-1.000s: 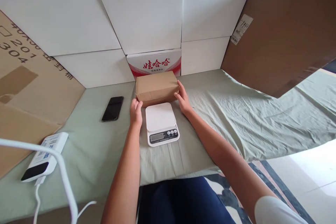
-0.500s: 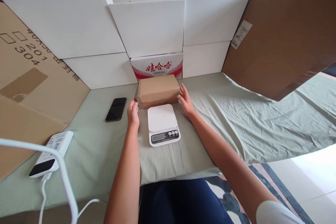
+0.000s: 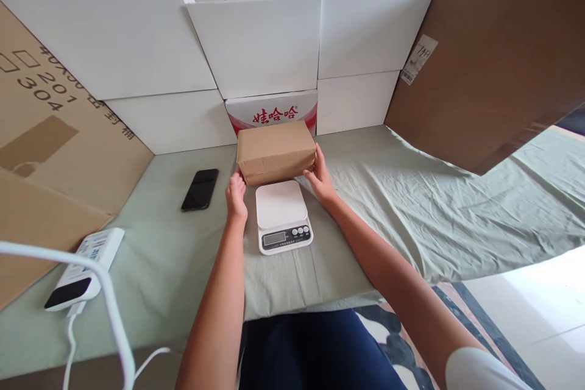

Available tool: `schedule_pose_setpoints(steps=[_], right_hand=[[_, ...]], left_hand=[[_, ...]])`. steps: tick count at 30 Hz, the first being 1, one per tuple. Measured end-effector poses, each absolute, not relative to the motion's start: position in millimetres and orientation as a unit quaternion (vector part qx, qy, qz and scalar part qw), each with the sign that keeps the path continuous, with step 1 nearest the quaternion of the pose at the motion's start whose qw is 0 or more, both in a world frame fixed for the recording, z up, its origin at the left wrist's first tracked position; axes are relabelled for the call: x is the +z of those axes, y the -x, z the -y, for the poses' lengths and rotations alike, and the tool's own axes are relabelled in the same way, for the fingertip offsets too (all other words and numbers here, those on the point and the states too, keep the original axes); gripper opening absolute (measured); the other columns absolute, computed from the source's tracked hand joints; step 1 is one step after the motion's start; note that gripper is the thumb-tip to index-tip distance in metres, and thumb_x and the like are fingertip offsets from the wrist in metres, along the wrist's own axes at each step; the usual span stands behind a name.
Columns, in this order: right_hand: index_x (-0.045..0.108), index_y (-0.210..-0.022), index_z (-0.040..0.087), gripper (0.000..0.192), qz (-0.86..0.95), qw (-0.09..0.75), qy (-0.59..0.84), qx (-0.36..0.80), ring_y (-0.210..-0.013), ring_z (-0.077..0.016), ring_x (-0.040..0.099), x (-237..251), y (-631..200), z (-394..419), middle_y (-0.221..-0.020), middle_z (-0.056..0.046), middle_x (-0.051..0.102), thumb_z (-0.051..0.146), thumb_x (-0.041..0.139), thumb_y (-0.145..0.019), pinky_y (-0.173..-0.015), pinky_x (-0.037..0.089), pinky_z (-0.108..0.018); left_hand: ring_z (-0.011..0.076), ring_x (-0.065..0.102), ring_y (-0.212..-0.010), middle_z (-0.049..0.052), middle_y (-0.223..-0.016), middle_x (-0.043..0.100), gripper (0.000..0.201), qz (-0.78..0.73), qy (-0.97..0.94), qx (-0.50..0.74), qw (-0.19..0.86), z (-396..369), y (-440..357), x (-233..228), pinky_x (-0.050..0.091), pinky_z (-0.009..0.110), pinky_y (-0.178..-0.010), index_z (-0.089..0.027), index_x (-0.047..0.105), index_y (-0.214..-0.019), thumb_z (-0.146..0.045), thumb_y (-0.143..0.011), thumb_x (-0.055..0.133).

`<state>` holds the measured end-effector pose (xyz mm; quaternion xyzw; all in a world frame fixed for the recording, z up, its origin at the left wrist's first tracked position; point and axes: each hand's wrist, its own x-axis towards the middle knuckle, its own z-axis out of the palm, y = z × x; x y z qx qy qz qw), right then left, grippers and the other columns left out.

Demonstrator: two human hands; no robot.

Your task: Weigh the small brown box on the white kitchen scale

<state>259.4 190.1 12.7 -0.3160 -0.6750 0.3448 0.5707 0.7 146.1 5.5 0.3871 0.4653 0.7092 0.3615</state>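
A small brown cardboard box [image 3: 276, 152] is held at its two ends between my hands, just behind the kitchen scale. My left hand [image 3: 236, 195] presses against its lower left corner, with the fingertips partly hidden at the box's edge. My right hand [image 3: 320, 177] grips the right end, thumb in front and fingers along the side. The box looks slightly tilted; whether its underside is fully off the cloth I cannot tell. In front of it lies the white kitchen scale [image 3: 282, 207], its platform bare and its display and buttons facing me.
A black phone [image 3: 200, 189] lies left of my left hand. Farther left are a white power strip [image 3: 86, 265] and a white cable [image 3: 107, 292]. White boxes [image 3: 269, 49] line the back, a red-and-white carton [image 3: 274, 111] among them. Large cardboard panels [image 3: 479, 67] flank the green cloth [image 3: 411, 207].
Both hands have closed in on the box's ends and taken hold of it. The box has tipped and risen a little at the back. The scale and phone stay in place.
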Motion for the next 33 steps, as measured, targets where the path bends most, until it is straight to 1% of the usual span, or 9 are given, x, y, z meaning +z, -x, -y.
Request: schedule_pose_setpoints(steps=[5, 10, 13, 16, 20, 26, 29, 33], right_hand=[[0.007, -0.171, 0.036, 0.095, 0.688, 0.586, 0.308, 0.296, -0.167, -0.0294, 0.024, 23.3, -269.8, -163.6, -0.181, -0.003, 0.017, 0.071, 0.056, -0.097, -0.134, 0.031, -0.052], [0.003, -0.171, 0.039, 0.093, 0.684, 0.594, 0.321, 0.275, -0.168, -0.0317, 0.021, 15.0, -281.2, -114.0, -0.181, -0.002, 0.015, 0.063, 0.058, -0.100, -0.135, 0.027, -0.057], [-0.002, -0.171, 0.041, 0.094, 0.685, 0.585, 0.330, 0.281, -0.167, -0.0322, 0.024, 4.2, -287.4, -86.3, -0.181, -0.003, 0.017, 0.059, 0.058, -0.101, -0.134, 0.028, -0.059], [-0.001, -0.171, 0.043, 0.092, 0.691, 0.579, 0.324, 0.287, -0.166, -0.0321, 0.026, -2.5, -290.5, -68.7, -0.181, -0.002, 0.018, 0.057, 0.058, -0.102, -0.132, 0.031, -0.059], [0.002, -0.171, 0.043, 0.089, 0.694, 0.578, 0.331, 0.273, -0.167, -0.0324, 0.024, -1.4, -289.6, -60.6, -0.181, -0.002, 0.017, 0.055, 0.058, -0.102, -0.132, 0.032, -0.059], [0.006, -0.171, 0.042, 0.085, 0.701, 0.569, 0.339, 0.266, -0.166, -0.0320, 0.025, 5.9, -286.9, -58.8, -0.181, -0.003, 0.017, 0.053, 0.057, -0.104, -0.132, 0.034, -0.058], [0.008, -0.171, 0.039, 0.084, 0.704, 0.565, 0.341, 0.264, -0.166, -0.0324, 0.026, 5.9, -286.6, -58.9, -0.181, -0.005, 0.018, 0.054, 0.056, -0.104, -0.131, 0.036, -0.057], [0.008, -0.171, 0.037, 0.085, 0.702, 0.568, 0.337, 0.267, -0.165, -0.0327, 0.028, 4.0, -286.7, -61.2, -0.181, -0.007, 0.018, 0.056, 0.056, -0.103, -0.129, 0.039, -0.054]], left_hand=[[0.0388, 0.050, -0.150, 0.025, -0.153, 0.060, 0.102, -0.439, -0.407, 0.731, 0.327, -115.9, -12.9, 13.8, 0.038, 0.051, -0.123, -0.017, 0.065, -0.145, -0.091, -0.076, 0.057], [0.0399, 0.055, -0.145, 0.023, -0.149, 0.063, 0.090, -0.424, -0.419, 0.740, 0.310, -59.1, -21.4, 6.6, 0.041, 0.055, -0.122, -0.017, 0.067, -0.143, -0.083, -0.082, 0.059], [0.0396, 0.057, -0.144, 0.022, -0.146, 0.066, 0.082, -0.419, -0.423, 0.741, 0.310, -22.4, -26.5, -3.3, 0.041, 0.056, -0.122, -0.018, 0.069, -0.141, -0.078, -0.086, 0.059], [0.0400, 0.055, -0.145, 0.021, -0.146, 0.067, 0.080, -0.418, -0.423, 0.746, 0.300, 1.3, -29.7, -9.5, 0.039, 0.056, -0.123, -0.018, 0.070, -0.140, -0.077, -0.087, 0.059], [0.0413, 0.055, -0.145, 0.022, -0.147, 0.065, 0.085, -0.443, -0.409, 0.740, 0.298, 7.8, -31.7, -8.7, 0.036, 0.059, -0.124, -0.018, 0.068, -0.141, -0.080, -0.085, 0.056], [0.0413, 0.050, -0.149, 0.022, -0.153, 0.060, 0.091, -0.464, -0.415, 0.715, 0.318, 1.7, -31.1, -4.9, 0.034, 0.058, -0.125, -0.019, 0.065, -0.145, -0.084, -0.083, 0.054], [0.0411, 0.048, -0.151, 0.022, -0.155, 0.059, 0.090, -0.469, -0.414, 0.713, 0.317, -0.1, -29.0, -6.4, 0.034, 0.058, -0.126, -0.018, 0.064, -0.146, -0.084, -0.085, 0.054], [0.0393, 0.050, -0.150, 0.021, -0.156, 0.058, 0.088, -0.468, -0.422, 0.709, 0.317, -0.6, -26.4, -8.9, 0.037, 0.056, -0.125, -0.019, 0.061, -0.150, -0.081, -0.088, 0.052]])
